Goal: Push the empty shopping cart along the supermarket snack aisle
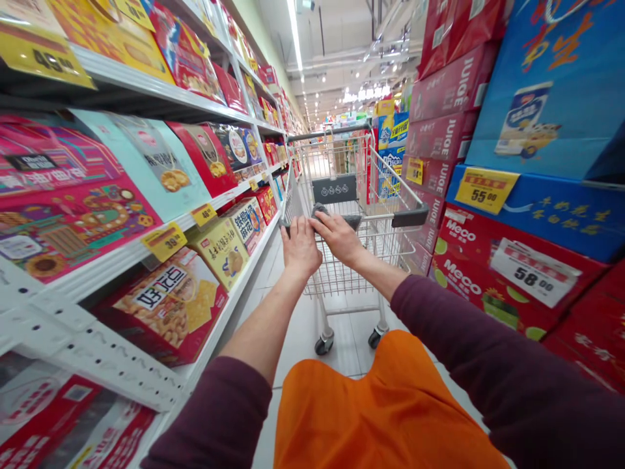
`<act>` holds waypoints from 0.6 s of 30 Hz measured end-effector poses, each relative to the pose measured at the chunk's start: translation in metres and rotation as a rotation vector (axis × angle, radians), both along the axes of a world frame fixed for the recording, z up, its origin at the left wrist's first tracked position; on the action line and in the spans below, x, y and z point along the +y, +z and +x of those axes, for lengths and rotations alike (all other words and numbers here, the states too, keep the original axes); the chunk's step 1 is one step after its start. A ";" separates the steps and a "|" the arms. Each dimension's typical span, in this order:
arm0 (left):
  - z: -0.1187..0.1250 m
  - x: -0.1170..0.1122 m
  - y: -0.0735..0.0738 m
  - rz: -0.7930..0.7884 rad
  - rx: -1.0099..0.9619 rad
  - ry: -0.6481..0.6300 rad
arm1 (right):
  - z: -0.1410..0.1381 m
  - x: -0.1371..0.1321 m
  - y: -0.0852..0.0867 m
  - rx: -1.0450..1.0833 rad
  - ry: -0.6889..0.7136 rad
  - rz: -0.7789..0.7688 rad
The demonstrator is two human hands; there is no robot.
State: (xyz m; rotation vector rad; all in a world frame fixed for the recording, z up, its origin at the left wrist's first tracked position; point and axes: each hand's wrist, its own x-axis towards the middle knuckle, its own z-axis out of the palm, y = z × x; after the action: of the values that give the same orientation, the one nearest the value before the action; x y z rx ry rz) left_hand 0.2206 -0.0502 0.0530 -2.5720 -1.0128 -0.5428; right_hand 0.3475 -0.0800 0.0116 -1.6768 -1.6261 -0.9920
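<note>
A wire shopping cart (pixel 385 225) stands in front of me, its dark grey push handle (pixel 410 215) running crosswise. My left hand (pixel 300 249) is closed over the left part of the handle, with the fingers pointing forward. Just right of it, my right hand (pixel 338 238) presses a dark grey cloth (pixel 321 209) against the handle. Its fingertips touch or nearly touch the left hand. Part of the cloth and the handle is hidden under my fingers. Behind the hands sits the cart's grey panel (pixel 334 189).
Shelves (pixel 122 75) with snack boxes and yellow price tags line the left side, close to the cart. Stacked red drink cartons (pixel 439 130) and blue boxes (pixel 551 98) rise on the right. Pale floor tiles (pixel 342 332) show around the cart's black wheels (pixel 324 344).
</note>
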 end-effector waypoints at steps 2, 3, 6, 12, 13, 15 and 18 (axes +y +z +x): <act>-0.002 0.000 0.001 0.000 0.018 0.008 | -0.005 0.004 0.003 -0.004 0.004 -0.013; -0.003 0.000 0.002 0.002 0.024 0.007 | -0.004 0.003 0.004 -0.007 0.003 -0.019; -0.005 0.002 0.003 0.010 0.043 -0.006 | 0.010 -0.009 0.002 -0.011 -0.011 -0.027; -0.006 0.004 0.003 0.012 0.066 -0.021 | 0.056 -0.051 -0.010 0.005 -0.102 0.042; -0.006 0.004 0.003 0.009 0.065 -0.018 | 0.061 -0.057 -0.012 0.000 -0.116 0.055; -0.004 0.003 0.002 0.002 0.057 -0.008 | 0.068 -0.062 -0.015 -0.012 -0.138 0.071; -0.003 0.002 0.002 -0.007 0.039 0.011 | 0.069 -0.061 -0.016 -0.020 -0.153 0.064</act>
State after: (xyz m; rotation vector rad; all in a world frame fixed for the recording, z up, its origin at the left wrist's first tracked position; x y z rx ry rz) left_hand 0.2179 -0.0486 0.0546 -2.5714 -1.0176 -0.4855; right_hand 0.4168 -0.1414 -0.0042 -1.7737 -1.4796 -1.1269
